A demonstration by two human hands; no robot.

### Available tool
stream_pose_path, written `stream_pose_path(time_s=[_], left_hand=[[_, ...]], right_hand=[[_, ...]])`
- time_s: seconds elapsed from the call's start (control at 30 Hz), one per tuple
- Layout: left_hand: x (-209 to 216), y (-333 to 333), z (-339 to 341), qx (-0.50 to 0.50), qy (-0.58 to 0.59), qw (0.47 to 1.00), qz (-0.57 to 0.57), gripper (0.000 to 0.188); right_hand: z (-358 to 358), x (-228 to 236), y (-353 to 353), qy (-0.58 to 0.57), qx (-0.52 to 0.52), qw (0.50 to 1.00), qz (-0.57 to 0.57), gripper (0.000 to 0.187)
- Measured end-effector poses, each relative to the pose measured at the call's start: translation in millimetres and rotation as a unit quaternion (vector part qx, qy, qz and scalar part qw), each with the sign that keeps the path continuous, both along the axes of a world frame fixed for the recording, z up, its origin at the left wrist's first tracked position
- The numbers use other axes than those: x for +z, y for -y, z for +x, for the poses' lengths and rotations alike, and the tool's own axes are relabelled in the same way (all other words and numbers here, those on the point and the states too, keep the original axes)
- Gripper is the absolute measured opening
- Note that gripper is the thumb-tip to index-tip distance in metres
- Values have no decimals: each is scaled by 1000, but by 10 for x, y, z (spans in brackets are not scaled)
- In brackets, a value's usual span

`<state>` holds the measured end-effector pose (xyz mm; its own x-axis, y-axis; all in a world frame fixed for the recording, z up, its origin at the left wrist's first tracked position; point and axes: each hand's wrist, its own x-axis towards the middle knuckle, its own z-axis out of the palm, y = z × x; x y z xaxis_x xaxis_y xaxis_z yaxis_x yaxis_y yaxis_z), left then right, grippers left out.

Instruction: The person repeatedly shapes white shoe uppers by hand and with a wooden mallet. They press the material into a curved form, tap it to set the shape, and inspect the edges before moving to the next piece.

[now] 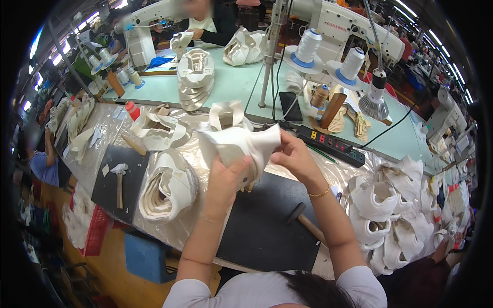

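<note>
Above the table I hold up a white shoe upper [233,143]. My left hand [228,179] is wrapped round its lower left part, thumb lying on the outer side. At its right end, my right hand [298,156] pinches the edge with bent fingers. Beneath it lies a black mat [267,220] with a hammer [303,220] on its right part. A nested stack of white shoe uppers [167,187] stands left of my left hand. Another upper [226,114] sits just behind the held one, and more [159,128] lie to the left.
A heap of uppers [375,200] covers the right side. A power strip [334,146], phone [291,107] and thread spools [308,46] stand behind. At left are a second mat with a hammer [119,187] and a red crate [96,231]. A co-worker [210,31] sits across by a sewing machine [141,43].
</note>
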<state>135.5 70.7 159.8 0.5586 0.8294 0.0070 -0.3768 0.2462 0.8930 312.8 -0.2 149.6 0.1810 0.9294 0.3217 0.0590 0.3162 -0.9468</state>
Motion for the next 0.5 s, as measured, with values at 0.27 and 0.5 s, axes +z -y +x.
stream_pose_path(time_s=[0.27, 0.5], left_hand=[[101, -112, -74, -76, 28, 997, -13, 52], [8, -187, 6, -53, 24, 997, -41, 52]], right_hand=[[-20, 183, -316, 97, -144, 980, -95, 32], [-157, 237, -429, 215, -219, 945, -110, 28]])
